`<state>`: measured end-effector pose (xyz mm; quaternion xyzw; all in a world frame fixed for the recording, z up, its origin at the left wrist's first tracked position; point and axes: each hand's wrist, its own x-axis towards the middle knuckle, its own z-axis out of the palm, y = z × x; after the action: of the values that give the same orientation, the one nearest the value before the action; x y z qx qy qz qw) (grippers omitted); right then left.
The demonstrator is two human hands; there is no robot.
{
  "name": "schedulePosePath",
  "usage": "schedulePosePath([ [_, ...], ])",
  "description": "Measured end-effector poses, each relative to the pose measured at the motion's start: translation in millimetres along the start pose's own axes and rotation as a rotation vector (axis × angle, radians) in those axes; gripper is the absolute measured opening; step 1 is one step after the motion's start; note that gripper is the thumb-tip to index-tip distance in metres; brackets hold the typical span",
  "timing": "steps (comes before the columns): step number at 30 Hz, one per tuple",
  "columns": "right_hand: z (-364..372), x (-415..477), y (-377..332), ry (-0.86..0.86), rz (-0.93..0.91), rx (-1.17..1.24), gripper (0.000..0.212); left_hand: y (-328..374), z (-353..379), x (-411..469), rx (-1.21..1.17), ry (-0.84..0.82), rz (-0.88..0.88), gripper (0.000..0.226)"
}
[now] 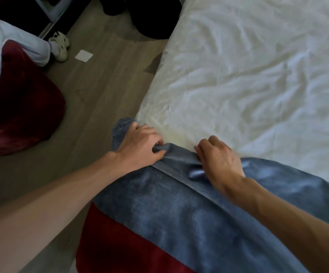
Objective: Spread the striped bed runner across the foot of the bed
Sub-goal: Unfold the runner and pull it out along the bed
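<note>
Blue runner [179, 209] fabric is gripped by curled left hand [140, 148] and right hand [218, 158].

Head view (wide-angle), looking down, close over bed [258, 66]

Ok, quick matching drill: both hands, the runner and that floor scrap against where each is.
1 left hand
2 right hand
3 bed runner
4 paper square

A on the floor
B gripping a blue fold at the bed corner
C draped over the bed, blue and red
D curled on the runner's edge, atop the bed

Pairs: 1-B, 2-D, 3-C, 4-A
</note>
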<state>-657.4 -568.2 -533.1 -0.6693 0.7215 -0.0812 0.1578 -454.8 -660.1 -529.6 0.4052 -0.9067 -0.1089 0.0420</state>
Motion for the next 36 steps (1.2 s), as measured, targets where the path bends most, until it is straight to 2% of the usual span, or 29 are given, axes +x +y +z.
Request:
schedulePosePath([
  [3,3,-1,-1,-0.082,-0.003,0.014,0.022,-3,0,-9,0.013,-0.018,0.065,0.019],
  [6,8,-6,-5,-0.134,-0.058,-0.058,0.024,-7,0,-13,0.001,-0.026,0.052,0.033],
  [9,9,-7,-8,-0.121,-0.118,-0.157,0.022,-4,0,-9,-0.02,-0.051,0.011,0.026],
  [15,-1,-7,-21,-0.083,-0.096,-0.131,0.006,-5,4,1,0.149,-0.254,0.082,0.046],
  [18,-11,-1,-23,-0.089,-0.106,0.0,0.023,-10,3,8,0.131,-0.299,0.1,0.042],
  [20,-20,8,-24,-0.02,-0.106,0.092,0.028,-11,1,13,0.089,-0.297,0.116,0.032],
  [25,-35,36,-11,0.156,-0.083,0.236,0.038,-15,-6,35,-0.058,-0.172,0.056,0.011],
  [28,-34,55,-1,0.219,-0.064,0.269,0.035,-20,-13,57,-0.13,-0.016,0.007,0.017],
  [31,-32,78,11,0.267,-0.047,0.241,0.03,-21,-14,81,-0.052,0.098,0.014,0.025],
  [34,-30,99,22,0.286,-0.027,0.206,0.028,-25,-8,99,-0.037,0.162,-0.069,0.03],
  [36,-23,105,28,0.265,-0.004,0.164,0.026,-31,-1,104,-0.028,0.135,-0.118,0.036],
])
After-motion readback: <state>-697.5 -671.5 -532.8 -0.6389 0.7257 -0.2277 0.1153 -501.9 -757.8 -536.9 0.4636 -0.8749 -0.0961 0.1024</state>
